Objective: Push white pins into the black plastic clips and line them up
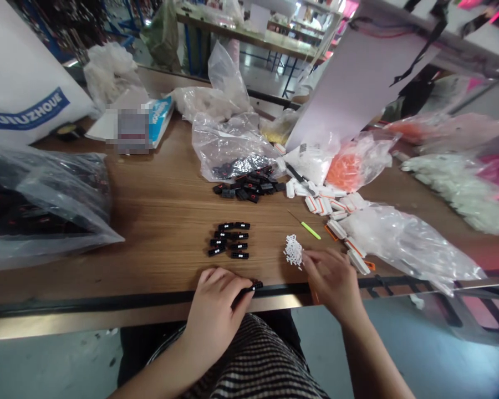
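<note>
The left hand (214,313) curls closed on a small black plastic connector (254,285) at the front edge of the wooden workbench (166,205). The right hand (332,285) lies open, its fingers (311,260) just beside a heap of tiny white plastic pieces (293,250). Farther back from that edge sit rows of black connectors (228,240), a green-handled pick (310,230) and orange-trimmed white parts (336,213). A clear bag of black parts (45,205) lies toward the left end, and a clear plastic bag (407,246) spills over the edge on the right.
</note>
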Demonstrator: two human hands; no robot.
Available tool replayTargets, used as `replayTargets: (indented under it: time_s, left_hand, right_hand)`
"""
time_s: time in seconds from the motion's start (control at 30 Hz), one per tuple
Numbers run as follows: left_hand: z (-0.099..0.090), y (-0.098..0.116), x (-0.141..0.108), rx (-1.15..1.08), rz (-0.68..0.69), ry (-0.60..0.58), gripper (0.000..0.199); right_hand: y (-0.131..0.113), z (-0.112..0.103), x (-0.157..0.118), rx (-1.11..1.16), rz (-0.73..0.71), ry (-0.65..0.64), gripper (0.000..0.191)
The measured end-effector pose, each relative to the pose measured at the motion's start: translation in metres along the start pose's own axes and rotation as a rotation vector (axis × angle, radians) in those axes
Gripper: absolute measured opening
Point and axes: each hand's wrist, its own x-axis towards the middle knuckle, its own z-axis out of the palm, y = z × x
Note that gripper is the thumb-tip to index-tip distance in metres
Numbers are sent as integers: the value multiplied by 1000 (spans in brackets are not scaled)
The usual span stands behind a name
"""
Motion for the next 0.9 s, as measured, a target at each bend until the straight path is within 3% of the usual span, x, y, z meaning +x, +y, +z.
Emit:
replayTargets:
  time_s: [0.07,0.17,0.27,0.43,0.7,0.9]
  left_hand:
    - [0,0,0,13,4,5,10]
    - [1,0,0,30,9,9,8]
    - [1,0,0,42,23,22,9]
    - [2,0,1,47,21,26,9]
    - [2,0,0,43,29,24,10]
    - [2,1,0,35,14,21,12]
  right_hand:
    - [25,-2,2,-110,101,9,22]
    - [43,-1,2,-117,83,-71,20]
    - [43,3,5,-121,50,-102,19]
    - [45,-1,11,-100,174,-100,24]
    - [63,-12,8,61,240,-208,28]
    - [67,-5,2,-21,102,-111,26]
